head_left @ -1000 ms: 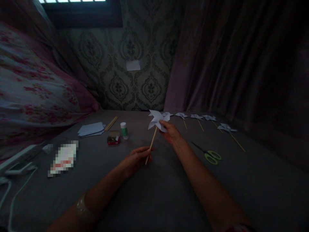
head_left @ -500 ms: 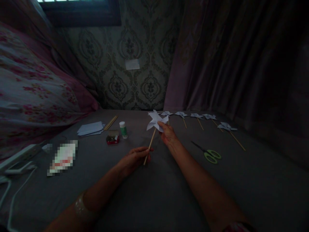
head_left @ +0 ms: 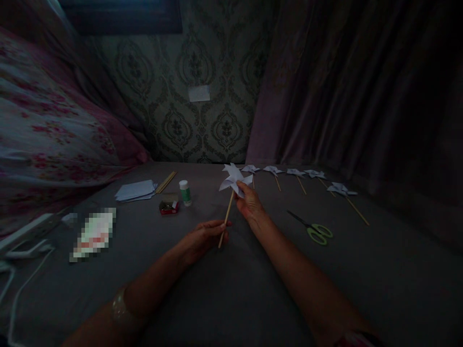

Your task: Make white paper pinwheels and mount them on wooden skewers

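A white paper pinwheel [head_left: 234, 177] on a wooden stick [head_left: 228, 207] is held up between my two hands, head tilted away from me. My left hand [head_left: 208, 235] pinches the lower part of the stick between thumb and fingers. At the pinwheel's head, my right hand [head_left: 249, 200] grips with the thumb on the paper near its centre; the other fingers are partly hidden behind it. A pair of scissors [head_left: 313, 229] with green handles lies to the right of my right forearm. Several finished pinwheels [head_left: 274, 170] rest in a row behind and to the right.
On the left stand a glue stick [head_left: 185, 193] and a small open red box [head_left: 169, 206]. Behind them lie a stack of white paper [head_left: 135, 191] and loose wooden sticks [head_left: 166, 182]. A blurred packet [head_left: 94, 233] and a power strip [head_left: 27, 233] with cables lie farther left.
Both hands keep their grip on the pinwheel. The stick's lower end has shifted slightly to the right with my left hand; the view has moved a little.
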